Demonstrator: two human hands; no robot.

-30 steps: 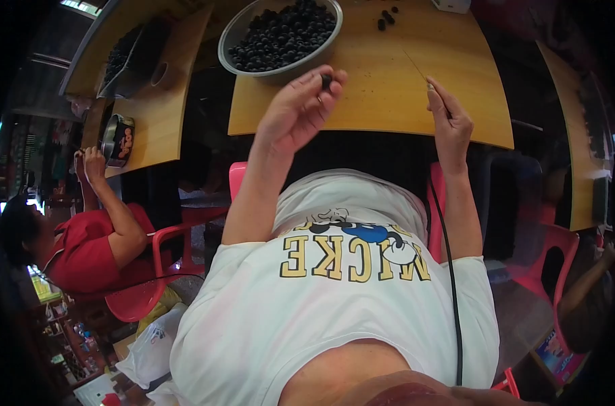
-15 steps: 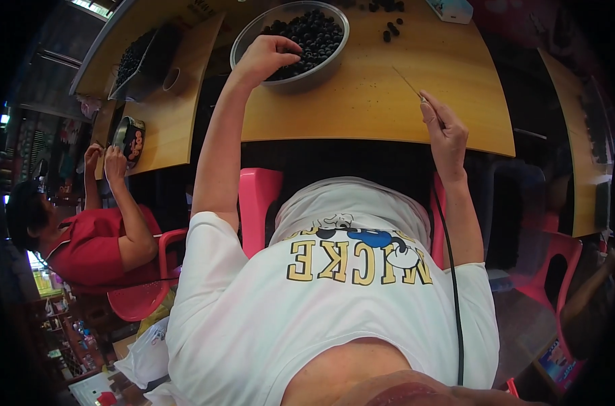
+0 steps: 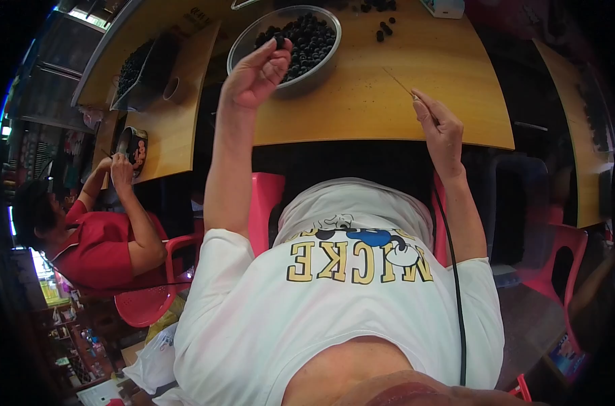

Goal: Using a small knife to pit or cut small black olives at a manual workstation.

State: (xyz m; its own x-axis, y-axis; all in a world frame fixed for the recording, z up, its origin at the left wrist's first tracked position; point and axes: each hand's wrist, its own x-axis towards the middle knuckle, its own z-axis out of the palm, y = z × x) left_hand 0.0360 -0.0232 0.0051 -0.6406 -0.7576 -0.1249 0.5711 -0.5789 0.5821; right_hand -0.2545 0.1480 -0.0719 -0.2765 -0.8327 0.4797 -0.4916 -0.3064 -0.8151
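My left hand (image 3: 253, 78) is raised at the near left rim of a translucent bowl (image 3: 307, 82). Between its thumb and fingertips is a small black bead-like ball (image 3: 279, 42). Many similar dark balls (image 3: 314, 44) lie inside the bowl; whether they are beads or fruit is not clear. Over the table's front right part, my right hand (image 3: 442, 125) grips a thin needle-like rod (image 3: 396, 80), whose tip points up and to the left. The rod's lower end is hidden in my fingers.
Loose dark balls (image 3: 382, 32) lie on the wooden table (image 3: 388, 115) near a white box (image 3: 446, 8). At left, a person in red (image 3: 108, 247) works beside a dark round container (image 3: 137, 145). A bin of dark balls (image 3: 138, 74) stands beyond. A black cable (image 3: 457, 304) runs along my right side.
My left hand has come up out of the balls, turned, and now holds one ball. The right hand and rod have shifted slightly left. The person in red has lowered their hands toward the container.
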